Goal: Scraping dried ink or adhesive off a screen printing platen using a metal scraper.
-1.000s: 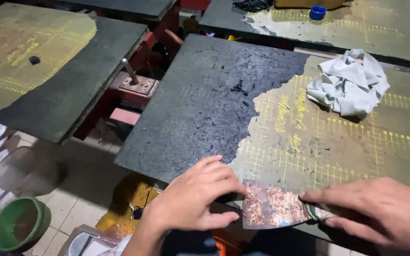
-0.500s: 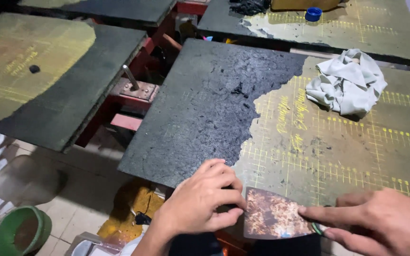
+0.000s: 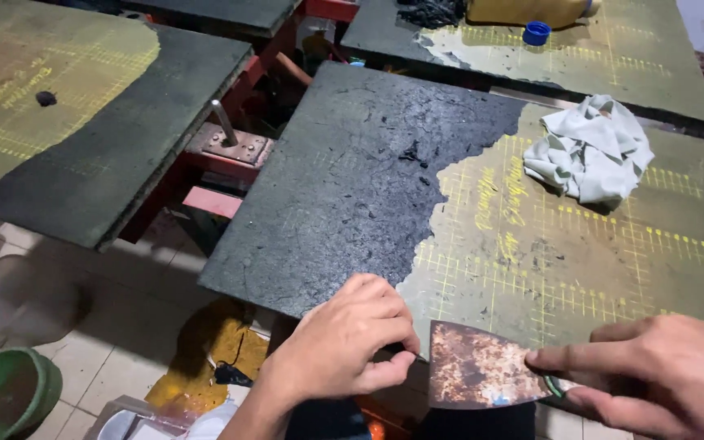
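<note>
While my right hand (image 3: 662,375) grips the rusty scraper (image 3: 478,376) by its handle at 5 o'clock, my left hand (image 3: 344,346) pinches the blade's corner, fingers curled, at the board (image 3: 352,187) edge near 6. Best keep the blade low and flat under the dark coating (image 3: 368,163), push toward 11; rag (image 3: 588,151) sits at 2.
</note>
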